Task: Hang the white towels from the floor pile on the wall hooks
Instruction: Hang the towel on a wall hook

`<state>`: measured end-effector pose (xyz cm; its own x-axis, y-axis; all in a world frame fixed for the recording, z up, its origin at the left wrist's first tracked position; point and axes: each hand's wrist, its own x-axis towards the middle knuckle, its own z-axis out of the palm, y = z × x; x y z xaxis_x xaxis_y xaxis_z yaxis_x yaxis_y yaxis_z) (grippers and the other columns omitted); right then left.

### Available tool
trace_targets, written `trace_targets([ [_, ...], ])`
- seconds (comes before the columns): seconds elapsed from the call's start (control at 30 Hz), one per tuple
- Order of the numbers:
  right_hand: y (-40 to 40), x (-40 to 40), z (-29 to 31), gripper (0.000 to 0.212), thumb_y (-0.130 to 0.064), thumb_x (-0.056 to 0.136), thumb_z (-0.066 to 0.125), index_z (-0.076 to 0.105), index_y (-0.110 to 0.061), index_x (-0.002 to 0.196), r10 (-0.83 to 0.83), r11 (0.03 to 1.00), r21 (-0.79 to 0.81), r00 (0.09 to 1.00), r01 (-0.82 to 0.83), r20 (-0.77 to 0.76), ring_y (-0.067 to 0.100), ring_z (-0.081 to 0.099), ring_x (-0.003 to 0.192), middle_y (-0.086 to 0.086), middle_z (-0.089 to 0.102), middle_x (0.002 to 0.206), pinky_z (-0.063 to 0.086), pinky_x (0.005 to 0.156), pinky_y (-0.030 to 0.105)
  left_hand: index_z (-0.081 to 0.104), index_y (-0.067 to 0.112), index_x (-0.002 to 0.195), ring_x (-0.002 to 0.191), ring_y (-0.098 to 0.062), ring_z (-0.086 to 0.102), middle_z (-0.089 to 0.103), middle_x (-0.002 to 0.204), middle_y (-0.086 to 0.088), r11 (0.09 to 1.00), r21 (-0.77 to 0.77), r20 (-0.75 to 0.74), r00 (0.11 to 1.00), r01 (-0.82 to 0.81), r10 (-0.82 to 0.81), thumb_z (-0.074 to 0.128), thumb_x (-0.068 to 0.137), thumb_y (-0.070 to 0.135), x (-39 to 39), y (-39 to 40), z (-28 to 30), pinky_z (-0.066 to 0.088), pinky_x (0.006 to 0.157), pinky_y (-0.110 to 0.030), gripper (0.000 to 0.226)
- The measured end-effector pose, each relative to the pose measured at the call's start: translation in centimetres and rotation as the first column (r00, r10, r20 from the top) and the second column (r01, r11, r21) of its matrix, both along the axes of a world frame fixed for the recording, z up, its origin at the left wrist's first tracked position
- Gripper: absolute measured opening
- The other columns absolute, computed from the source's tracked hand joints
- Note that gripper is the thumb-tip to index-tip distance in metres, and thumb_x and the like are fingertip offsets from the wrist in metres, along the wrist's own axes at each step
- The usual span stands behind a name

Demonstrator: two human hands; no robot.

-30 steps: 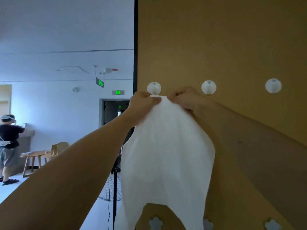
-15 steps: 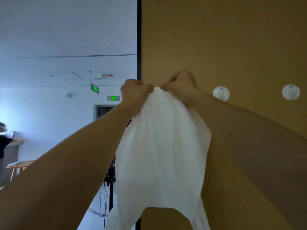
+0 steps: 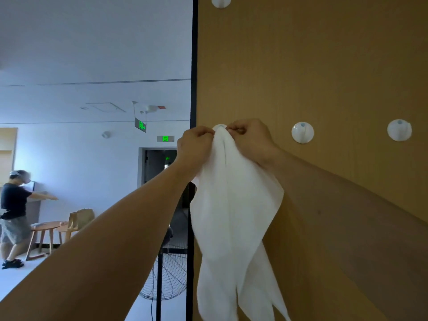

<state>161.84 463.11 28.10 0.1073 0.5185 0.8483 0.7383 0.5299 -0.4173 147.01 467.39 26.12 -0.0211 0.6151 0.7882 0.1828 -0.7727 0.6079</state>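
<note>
Your left hand (image 3: 196,144) and right hand (image 3: 251,140) each pinch the gathered top of a white towel (image 3: 234,216) at a round white wall hook (image 3: 220,127) on the tan wall panel (image 3: 324,66). The towel hangs vertically, creased, its two tails pointing floorward.

Right of the two hands the brown wall panel (image 3: 324,66) lies bare up to two free white hooks (image 3: 302,132) and (image 3: 399,130), another hook (image 3: 221,1) above. The hanging towel (image 3: 231,216) blocks the space below; a black edge strip (image 3: 194,66) bounds the left.
</note>
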Motion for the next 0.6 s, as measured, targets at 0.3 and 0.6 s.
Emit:
trace_targets([
  [0.3, -1.2, -0.6, -1.7, 0.044, -0.049, 0.095, 0.048, 0.064, -0.016, 0.072, -0.058, 0.980, -0.183, 0.995, 0.073, 0.085, 0.021, 0.062, 0.068, 0.002, 0.066, 0.074, 0.044, 0.061, 0.031, 0.063, 0.022, 0.074, 0.084, -0.022, 0.057, 0.060, 0.088, 0.001, 0.996, -0.060, -0.123, 0.990, -0.071, 0.063, 0.044, 0.098, 0.046, -0.1, -0.9, -2.7, 0.046, 0.078, -0.035, 0.038],
  [0.6, -2.3, 0.1, -5.6, 0.040, -0.056, 0.091, 0.056, 0.060, -0.020, 0.107, -0.378, 0.926, 0.040, 0.920, 0.376, 0.106, 0.019, 0.059, 0.090, -0.002, 0.061, 0.100, 0.048, 0.078, 0.036, 0.056, 0.025, 0.131, 0.123, -0.024, 0.043, 0.049, 0.135, -0.002, 0.906, 0.174, -0.027, 0.918, -0.386, 0.396, 0.060, 0.090, 0.028, 0.0, -0.6, -5.3, 0.042, 0.100, -0.037, 0.042],
])
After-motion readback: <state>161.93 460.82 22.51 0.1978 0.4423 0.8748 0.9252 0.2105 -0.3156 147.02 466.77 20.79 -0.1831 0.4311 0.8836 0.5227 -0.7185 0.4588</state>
